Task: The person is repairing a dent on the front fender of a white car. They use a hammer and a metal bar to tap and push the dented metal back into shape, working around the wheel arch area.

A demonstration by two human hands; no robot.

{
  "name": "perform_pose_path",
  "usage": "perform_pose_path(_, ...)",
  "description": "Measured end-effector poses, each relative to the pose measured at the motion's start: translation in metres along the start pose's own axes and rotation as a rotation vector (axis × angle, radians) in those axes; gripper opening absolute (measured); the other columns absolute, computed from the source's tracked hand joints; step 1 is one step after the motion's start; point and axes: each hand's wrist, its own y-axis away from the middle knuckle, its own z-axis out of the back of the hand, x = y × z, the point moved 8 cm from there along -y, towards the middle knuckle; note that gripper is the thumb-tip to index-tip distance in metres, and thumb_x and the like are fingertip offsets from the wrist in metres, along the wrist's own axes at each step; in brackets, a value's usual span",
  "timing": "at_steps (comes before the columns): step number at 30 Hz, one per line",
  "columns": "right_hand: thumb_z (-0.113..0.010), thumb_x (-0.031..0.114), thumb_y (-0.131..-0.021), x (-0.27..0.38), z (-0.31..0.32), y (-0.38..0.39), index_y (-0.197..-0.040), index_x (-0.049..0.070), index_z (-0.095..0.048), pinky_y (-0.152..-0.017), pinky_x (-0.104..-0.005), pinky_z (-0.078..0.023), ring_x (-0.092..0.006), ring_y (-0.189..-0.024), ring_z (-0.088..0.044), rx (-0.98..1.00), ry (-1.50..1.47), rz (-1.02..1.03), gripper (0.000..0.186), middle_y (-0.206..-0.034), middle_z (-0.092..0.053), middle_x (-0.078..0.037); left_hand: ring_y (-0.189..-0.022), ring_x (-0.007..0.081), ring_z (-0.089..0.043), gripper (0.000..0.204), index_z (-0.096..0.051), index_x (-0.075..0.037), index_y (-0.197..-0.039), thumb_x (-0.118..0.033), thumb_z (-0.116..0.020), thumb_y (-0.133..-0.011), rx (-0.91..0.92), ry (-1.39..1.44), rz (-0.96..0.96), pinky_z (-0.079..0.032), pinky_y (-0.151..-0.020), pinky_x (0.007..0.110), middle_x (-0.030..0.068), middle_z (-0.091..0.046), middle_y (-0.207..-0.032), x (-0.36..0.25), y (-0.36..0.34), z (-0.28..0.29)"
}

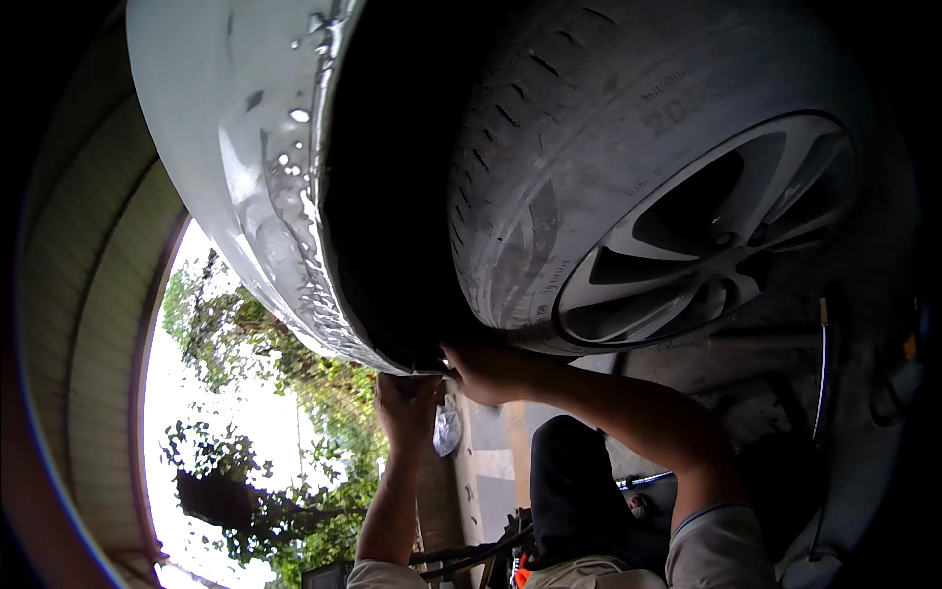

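Note:
A light-coloured car body panel (211,108) curves down from the top left, with a shiny, rippled-looking edge beside a dark wheel arch. My left hand (404,404) is closed at the panel's lower end, its fingers up against the edge. Just right of it, my right hand (483,374) reaches in under the tyre (530,216), fingers bent at the same lower corner. Shadow hides the right fingertips and whatever they pinch. Above my right forearm is the wheel's spoked alloy rim (731,260).
A crumpled whitish plastic bag (447,428) is beyond my hands. My dark-trousered knee (569,476) is bent between my arms. A shiny metal rod (822,368) stands at the right. An orange item (520,567) shows at the bottom. Leafy plants (324,393) and a ribbed roof (88,294) lie left.

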Motion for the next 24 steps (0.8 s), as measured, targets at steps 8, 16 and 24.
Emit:
perform_pose_path(8,-0.055,0.018,-0.093,-0.034,-0.05,0.015,-0.097,0.001,-0.053,-0.052,-0.0377,-0.048,-0.0248,-0.058,-0.063,0.319,-0.833,-0.691,0.019,-0.067,-0.06,-0.014,-0.069,0.0222,-0.064,0.035,-0.055,-0.003,-0.094,-0.018,-0.078,-0.073,0.047,-0.081,0.088,-0.049,-0.063,0.035,0.0092,-0.065,-0.077,0.014,-0.002,0.004)
perform_pose_path(16,-0.057,0.005,-0.081,-0.005,-0.008,0.009,-0.096,-0.001,-0.053,-0.054,-0.0401,-0.05,-0.0282,-0.067,-0.064,-0.032,0.125,-0.159,0.017,-0.074,-0.06,-0.016,-0.071,0.0169,-0.064,0.036,-0.055,-0.002,-0.098,-0.017,-0.078,-0.074,0.071,-0.097,0.106,-0.049,-0.064,0.031,0.0078,-0.066,-0.079,-0.001,-0.003,0.003)
perform_pose_path(24,-0.058,0.01,-0.082,0.0,0.003,0.006,-0.095,-0.001,-0.055,-0.052,-0.0401,-0.051,-0.0324,-0.062,-0.064,-0.107,0.12,-0.175,0.017,-0.076,-0.062,-0.021,-0.069,0.0197,-0.064,0.036,-0.054,-0.002,-0.098,-0.017,-0.077,-0.075,0.085,-0.099,0.048,-0.048,-0.062,0.033,0.0088,-0.065,-0.078,0.003,-0.004,0.002)
